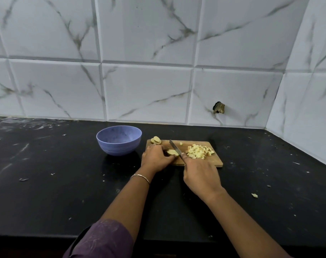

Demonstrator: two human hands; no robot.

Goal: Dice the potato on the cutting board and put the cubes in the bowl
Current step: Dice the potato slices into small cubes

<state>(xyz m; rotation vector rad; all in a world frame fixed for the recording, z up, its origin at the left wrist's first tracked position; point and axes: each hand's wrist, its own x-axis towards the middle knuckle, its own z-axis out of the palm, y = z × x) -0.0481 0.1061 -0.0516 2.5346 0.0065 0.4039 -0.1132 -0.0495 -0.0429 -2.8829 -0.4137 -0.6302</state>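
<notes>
Head view, big to small:

- Black stone countertop (46,183), with the rectangular wooden cutting board (199,143) mid-counter. The round blue-violet plastic bowl (119,146) sits just left of the board and looks empty.
- Right hand (199,175) is wrapped around the handle of the steel-bladed kitchen knife (175,147). Handle is hidden under the hand; blade tip points away and left.
- Left hand (156,159) has its fingers curled over the pale yellow potato piece (171,152), pinning it to the board's near-left area, right against the blade.
- Heap of pale potato cubes (199,151) is on the right half of the board. Uncut pale potato slices (156,140) are stacked at the far-left corner.

My read: dicing is mid-way and nothing is in the bowl yet.

To do this cut well:
- Keep the left fingertips tucked back, knuckles guiding the blade.
- Put the flat face down so the piece can't rock.
- Cut straight down, with spacing matched to the existing cubes.
- The piece is small and close to the fingers, so slip risk is high. Go slow.
</notes>
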